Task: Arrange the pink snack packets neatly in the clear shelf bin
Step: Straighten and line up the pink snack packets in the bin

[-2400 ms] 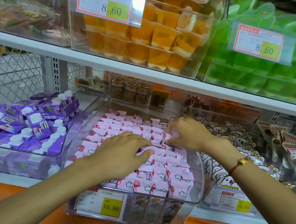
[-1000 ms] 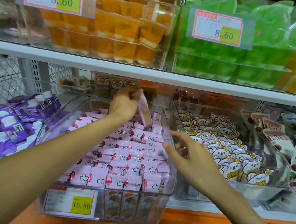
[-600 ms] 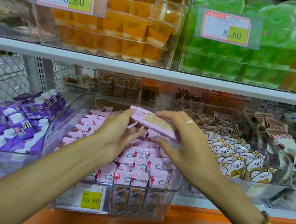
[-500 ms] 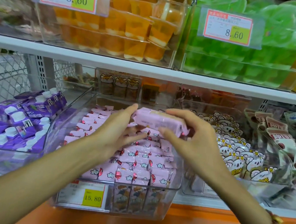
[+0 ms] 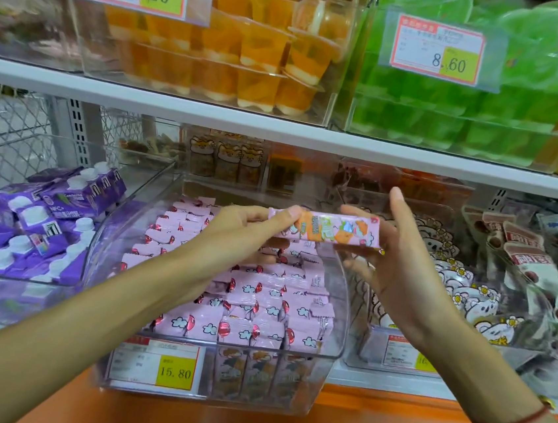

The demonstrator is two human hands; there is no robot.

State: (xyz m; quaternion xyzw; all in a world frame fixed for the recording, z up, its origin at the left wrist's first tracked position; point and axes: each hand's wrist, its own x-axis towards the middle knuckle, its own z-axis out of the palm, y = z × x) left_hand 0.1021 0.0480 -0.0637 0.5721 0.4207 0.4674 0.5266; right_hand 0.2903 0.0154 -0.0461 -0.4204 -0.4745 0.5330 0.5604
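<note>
Both our left hand (image 5: 237, 238) and right hand (image 5: 399, 265) pinch one long pink packet (image 5: 325, 229), orange cartoon print facing us, above the clear bin (image 5: 330, 365).

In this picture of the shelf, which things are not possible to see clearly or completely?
Head view only:
- Pink packets under the left hand and its forearm: hidden, so their order is unknown.
- Held packet: small print unreadable; its ends are covered by the left hand and the right hand.
- Price tag on the clear bin: only 15.80 is legible.
- Bins behind, under the upper shelf: blurred by the plastic.
</note>
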